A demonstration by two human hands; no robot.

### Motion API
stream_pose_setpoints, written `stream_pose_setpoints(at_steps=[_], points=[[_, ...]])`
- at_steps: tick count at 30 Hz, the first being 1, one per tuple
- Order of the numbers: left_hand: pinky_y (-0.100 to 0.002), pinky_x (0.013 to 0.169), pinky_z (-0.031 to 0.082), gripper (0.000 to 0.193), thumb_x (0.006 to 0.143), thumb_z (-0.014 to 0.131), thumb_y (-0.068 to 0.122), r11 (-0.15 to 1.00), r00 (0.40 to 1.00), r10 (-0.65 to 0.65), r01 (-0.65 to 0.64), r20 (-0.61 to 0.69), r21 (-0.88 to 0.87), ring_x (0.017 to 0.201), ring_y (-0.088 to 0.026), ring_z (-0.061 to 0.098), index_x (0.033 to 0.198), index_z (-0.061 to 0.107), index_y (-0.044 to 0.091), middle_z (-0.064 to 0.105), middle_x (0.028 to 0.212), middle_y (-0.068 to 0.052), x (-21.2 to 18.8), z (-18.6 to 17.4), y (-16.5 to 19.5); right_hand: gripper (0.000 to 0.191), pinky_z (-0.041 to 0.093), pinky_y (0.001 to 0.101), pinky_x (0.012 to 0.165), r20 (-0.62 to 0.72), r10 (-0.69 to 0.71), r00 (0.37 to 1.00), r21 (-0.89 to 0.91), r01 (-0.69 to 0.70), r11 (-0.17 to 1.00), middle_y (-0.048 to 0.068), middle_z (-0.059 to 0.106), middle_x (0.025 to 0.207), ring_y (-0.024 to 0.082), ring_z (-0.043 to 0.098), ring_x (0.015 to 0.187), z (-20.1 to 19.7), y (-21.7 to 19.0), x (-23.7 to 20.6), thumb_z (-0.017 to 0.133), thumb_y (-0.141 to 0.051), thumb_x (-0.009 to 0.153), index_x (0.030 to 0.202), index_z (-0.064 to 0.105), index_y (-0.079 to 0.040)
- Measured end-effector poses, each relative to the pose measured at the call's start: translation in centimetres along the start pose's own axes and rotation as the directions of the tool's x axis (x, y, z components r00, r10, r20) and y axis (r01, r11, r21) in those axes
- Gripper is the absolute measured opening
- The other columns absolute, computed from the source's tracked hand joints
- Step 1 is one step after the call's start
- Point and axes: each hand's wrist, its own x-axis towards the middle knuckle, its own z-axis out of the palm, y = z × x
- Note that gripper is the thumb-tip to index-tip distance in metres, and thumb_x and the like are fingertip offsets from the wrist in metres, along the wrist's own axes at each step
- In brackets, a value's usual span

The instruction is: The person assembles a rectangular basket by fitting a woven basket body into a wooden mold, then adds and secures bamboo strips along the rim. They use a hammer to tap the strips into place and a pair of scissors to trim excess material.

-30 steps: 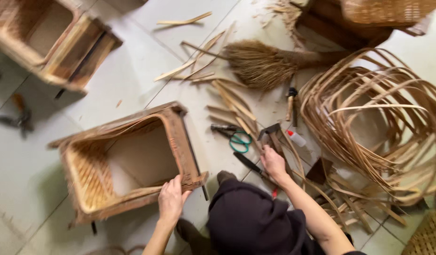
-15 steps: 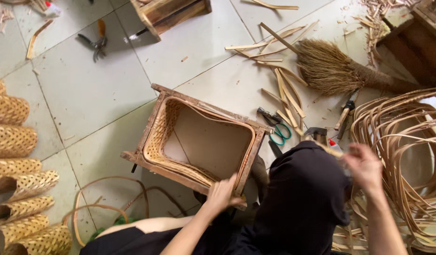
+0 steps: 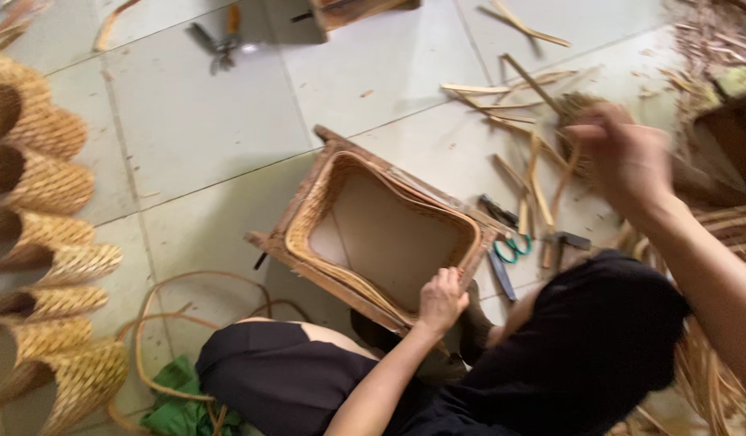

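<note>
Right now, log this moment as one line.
left hand: grips basket frame rim | right hand: raised, blurred | scissors: on floor

The person wears black shorts point(image 3: 284, 375) and a black top point(image 3: 587, 355); both forearms are bare, without sleeves.

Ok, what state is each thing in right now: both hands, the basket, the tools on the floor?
Left hand: closed on the basket's near rim.
Right hand: raised, blurred; what it holds, if anything, cannot be told.
Basket: on the tiles, mouth up, hollow, partly woven.
Scissors: lying flat, blades shut.
Pliers: lying on the floor, untouched.
Cane strips: loose, scattered on the tiles.
Woven baskets: stacked at the left.
</note>
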Motion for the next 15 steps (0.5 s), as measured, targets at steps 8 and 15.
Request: stream_pose_setpoints(at_steps=[8,15], points=[[-0.054,0.082,0.057,0.088,0.078,0.086,0.035,0.910,0.958,0.079,-0.182,-0.274,-0.373,0.108,-0.037,0.064,0.148,0.043,0.002,0.060,0.128,-0.023,4.3,-4.4,0.3,0.034,0.051,0.0506,0.065,0.052,-0.257,0.965,0.376,0.220,0.900,0.019,0.068,0.078,0.034,0.065,0.070,13.1,-19.9,9.1,0.050,-0.035,0.110,0.109,0.058,-0.002],[-0.038,0.064,0.059,0.031,0.104,0.061,0.008,0.774,0.926,-0.053,-0.199,-0.375,-0.601,0.072,-0.025,0.070,0.134,0.055,0.006,0.069,0.088,-0.014,4.7,-4.3,-1.0,0.041,0.045,0.0476,0.043,0.072,-0.220,0.973,0.338,0.184,0.923,0.018,0.063,0.066,0.033,0.059,0.049,20.4,-23.2,8.9,0.046,-0.042,0.109,0.095,0.051,-0.004]])
